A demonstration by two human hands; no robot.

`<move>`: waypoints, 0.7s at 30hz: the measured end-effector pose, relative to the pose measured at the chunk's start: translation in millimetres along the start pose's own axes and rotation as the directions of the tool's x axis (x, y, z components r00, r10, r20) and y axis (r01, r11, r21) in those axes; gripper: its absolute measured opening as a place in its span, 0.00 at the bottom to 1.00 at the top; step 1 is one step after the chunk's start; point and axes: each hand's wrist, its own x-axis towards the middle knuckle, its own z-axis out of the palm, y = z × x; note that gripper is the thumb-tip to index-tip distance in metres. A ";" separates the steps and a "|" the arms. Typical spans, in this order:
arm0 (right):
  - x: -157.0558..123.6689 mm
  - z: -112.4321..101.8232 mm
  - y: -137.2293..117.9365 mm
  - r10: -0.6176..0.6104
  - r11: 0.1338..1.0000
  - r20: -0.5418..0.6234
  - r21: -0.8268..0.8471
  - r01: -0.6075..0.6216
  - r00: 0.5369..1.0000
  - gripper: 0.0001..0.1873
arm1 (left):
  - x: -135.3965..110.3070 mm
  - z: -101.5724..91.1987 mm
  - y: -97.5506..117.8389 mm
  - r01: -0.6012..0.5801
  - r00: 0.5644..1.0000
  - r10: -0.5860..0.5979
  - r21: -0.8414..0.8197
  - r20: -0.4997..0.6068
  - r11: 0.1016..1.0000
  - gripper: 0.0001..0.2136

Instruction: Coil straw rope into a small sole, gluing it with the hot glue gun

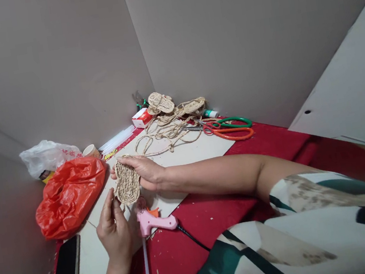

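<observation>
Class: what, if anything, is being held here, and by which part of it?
The braided piece, by its far end, in the right-hand grip. Whether the left-hand grip also holds its near end cannot be told.

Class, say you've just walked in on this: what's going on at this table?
A person's right hand holds a sole-shaped piece of coiled, braided cord. The left hand is at its near edge; whether it touches is unclear. A pink glue gun lies close by, a glue stick poking from its back. Farther off lie tangled cord and green-and-orange-handled scissors.
</observation>
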 end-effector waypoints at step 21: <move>7.9 -4.2 5.4 -0.200 0.979 -0.063 0.023 0.202 0.978 0.06 | -7.2 3.2 15.1 0.231 0.946 -0.210 -0.058 0.248 0.971 0.27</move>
